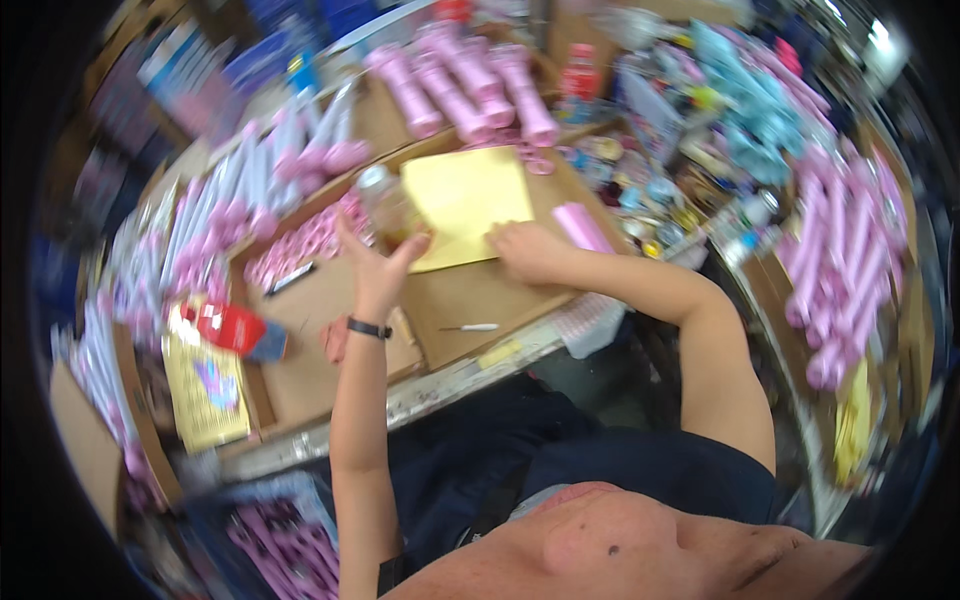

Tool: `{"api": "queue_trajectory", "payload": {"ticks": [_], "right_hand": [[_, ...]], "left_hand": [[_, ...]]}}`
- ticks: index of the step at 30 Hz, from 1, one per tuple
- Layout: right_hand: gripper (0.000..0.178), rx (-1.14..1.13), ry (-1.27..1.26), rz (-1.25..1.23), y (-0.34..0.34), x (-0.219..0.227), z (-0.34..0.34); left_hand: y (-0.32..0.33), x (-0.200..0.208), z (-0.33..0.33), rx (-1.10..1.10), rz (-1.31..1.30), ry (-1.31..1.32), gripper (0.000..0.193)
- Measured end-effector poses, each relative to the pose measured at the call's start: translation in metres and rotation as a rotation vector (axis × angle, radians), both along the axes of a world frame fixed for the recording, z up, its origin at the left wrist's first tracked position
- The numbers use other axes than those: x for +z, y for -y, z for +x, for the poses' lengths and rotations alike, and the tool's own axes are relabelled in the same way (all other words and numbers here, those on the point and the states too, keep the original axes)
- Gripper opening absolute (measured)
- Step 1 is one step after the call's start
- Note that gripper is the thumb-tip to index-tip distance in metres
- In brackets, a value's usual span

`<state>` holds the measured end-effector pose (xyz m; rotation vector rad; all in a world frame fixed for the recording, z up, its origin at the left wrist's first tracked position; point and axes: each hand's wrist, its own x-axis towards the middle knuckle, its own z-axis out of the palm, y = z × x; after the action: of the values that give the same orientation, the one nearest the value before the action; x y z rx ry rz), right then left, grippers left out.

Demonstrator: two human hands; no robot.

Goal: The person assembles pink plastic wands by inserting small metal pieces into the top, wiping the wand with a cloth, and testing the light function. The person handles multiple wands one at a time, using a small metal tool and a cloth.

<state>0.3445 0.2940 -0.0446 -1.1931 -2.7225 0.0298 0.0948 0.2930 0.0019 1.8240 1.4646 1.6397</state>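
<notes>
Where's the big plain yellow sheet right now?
In the head view, the yellow sheet lies just above centre, right of the clear jar, with the right hand at its lower right corner.

Yellow printed sheet [208, 390], blurred, nothing legible

Downward fisheye view from head

The cardboard tray [465, 305] beneath the fingers [357, 243] of the left hand [382, 282] is lit fairly brightly and evenly. Those fingers and the jar [390, 215] beside them are softened by blur. Far beyond them, to the right, a white glare [880, 38] is seen. Farthest out from the fingers, straight lines are bent and the corners blacked out.
</notes>
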Motion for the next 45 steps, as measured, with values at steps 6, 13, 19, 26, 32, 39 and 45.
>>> {"api": "queue_trajectory", "payload": {"ticks": [6,13,19,26,32,39,45], "right_hand": [[0.011,0.021,0.116,0.089,-0.007,0.002,0.008],[0.017,-0.07,-0.006,0.251,0.005,0.016,0.073],[0.024,-0.05,0.242,0.17,-0.014,-0.002,0.044],[0.008,-0.019,0.248,0.381,-0.012,0.043,0.038],[0.028,-0.48,-1.008,0.329,0.197,0.175,0.259],[0.033,-1.322,-1.996,1.365,0.521,0.129,0.483],[0.029,-1.862,-1.896,1.806,0.59,0.039,0.497]], "left_hand": [[-0.061,-0.007,0.025,-0.069,-0.083,0.209,0.088],[-0.062,-0.009,0.013,-0.022,-0.013,-0.106,0.06],[-0.059,-0.004,0.008,-0.075,-0.106,-0.114,0.07],[-0.073,-0.008,-0.011,-0.131,-0.195,-0.197,0.082],[-0.071,-0.014,-0.008,-0.152,-0.113,-0.147,0.075],[-0.076,-0.028,-0.014,-0.087,-0.106,-0.123,0.083],[-0.079,-0.041,-0.033,-0.158,-0.157,-0.046,0.083]]}}
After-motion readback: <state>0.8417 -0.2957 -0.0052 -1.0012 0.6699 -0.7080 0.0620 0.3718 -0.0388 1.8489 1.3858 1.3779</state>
